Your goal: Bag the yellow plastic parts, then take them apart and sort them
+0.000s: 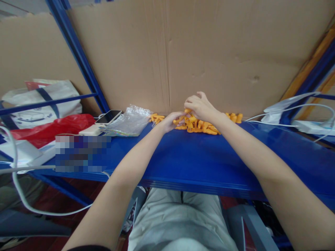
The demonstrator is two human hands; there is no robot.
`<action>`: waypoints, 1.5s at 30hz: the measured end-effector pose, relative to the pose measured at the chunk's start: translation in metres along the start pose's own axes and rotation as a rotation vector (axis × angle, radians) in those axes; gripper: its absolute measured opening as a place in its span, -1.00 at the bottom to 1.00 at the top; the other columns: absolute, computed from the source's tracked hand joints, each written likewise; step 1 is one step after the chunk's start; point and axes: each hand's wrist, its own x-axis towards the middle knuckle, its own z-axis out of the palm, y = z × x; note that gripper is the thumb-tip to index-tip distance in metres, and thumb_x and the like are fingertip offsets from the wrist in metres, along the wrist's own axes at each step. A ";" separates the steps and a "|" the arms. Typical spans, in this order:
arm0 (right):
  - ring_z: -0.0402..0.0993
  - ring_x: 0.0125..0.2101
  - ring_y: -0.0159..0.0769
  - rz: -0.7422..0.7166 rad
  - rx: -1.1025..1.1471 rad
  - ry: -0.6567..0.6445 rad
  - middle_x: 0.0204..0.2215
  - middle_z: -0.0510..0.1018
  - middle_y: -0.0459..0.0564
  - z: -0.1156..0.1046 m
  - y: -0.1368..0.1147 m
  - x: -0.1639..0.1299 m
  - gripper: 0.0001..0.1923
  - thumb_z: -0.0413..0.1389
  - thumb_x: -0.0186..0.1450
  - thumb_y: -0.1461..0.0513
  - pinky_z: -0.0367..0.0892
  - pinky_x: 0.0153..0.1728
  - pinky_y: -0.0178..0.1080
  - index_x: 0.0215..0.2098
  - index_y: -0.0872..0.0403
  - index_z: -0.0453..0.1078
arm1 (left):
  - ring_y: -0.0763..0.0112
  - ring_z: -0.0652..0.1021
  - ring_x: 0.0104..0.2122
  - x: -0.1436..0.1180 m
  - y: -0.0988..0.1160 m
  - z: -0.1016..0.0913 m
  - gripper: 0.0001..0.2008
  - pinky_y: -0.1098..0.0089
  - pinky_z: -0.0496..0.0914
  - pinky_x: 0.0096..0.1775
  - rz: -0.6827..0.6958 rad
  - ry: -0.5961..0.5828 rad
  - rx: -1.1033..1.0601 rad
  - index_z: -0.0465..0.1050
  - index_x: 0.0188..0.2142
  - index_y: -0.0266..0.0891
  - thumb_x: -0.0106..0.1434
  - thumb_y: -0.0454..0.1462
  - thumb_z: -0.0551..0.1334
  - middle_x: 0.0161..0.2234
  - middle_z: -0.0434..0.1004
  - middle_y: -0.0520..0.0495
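A pile of small orange plastic pieces (201,126) lies on the blue shelf board (199,157), against the cardboard back wall. My left hand (171,121) reaches into the pile's left side, its fingers curled on an orange piece. Over the pile's top is my right hand (200,104), fingertips pinching another orange piece (187,111). The two hands are close together, almost touching. More orange pieces lie apart at the left (157,118) and at the right (234,117).
A clear plastic bag (129,121), a phone (108,116) and a white power bank (90,130) lie left of the pile. A red bag (49,128) and a white tote (39,101) sit further left. White cables and a power strip (311,126) are at the right.
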 end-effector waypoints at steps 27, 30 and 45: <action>0.48 -0.01 -0.03 0.180 0.208 -0.445 -0.09 0.64 0.15 -0.013 -0.003 -0.002 -0.69 0.14 0.29 0.13 0.15 0.03 -0.03 -0.06 0.06 0.54 | 0.60 0.18 -0.72 0.005 -0.009 -0.009 -0.65 0.56 0.10 -0.62 -0.151 -0.076 0.106 0.47 -0.46 -0.32 0.43 -0.32 0.06 -0.73 0.18 0.09; 0.49 -0.03 -0.06 0.167 0.184 -0.434 -0.09 0.64 0.12 -0.014 0.001 -0.002 -0.70 0.20 0.27 0.11 0.18 0.00 -0.08 -0.07 0.04 0.53 | 0.60 0.19 -0.72 0.006 -0.009 -0.008 -0.66 0.57 0.12 -0.61 -0.150 -0.090 0.108 0.48 -0.45 -0.32 0.43 -0.31 0.07 -0.73 0.17 0.09; 0.49 -0.17 -0.13 0.161 0.197 -0.381 -0.19 0.64 0.08 -0.025 0.005 -0.002 -0.74 0.19 0.25 0.13 0.16 -0.07 -0.14 -0.13 0.06 0.47 | 0.58 0.21 -0.70 0.001 -0.002 -0.003 -0.75 0.53 0.12 -0.58 -0.154 -0.100 -0.017 0.45 -0.43 -0.32 0.38 -0.31 0.15 -0.69 0.16 0.11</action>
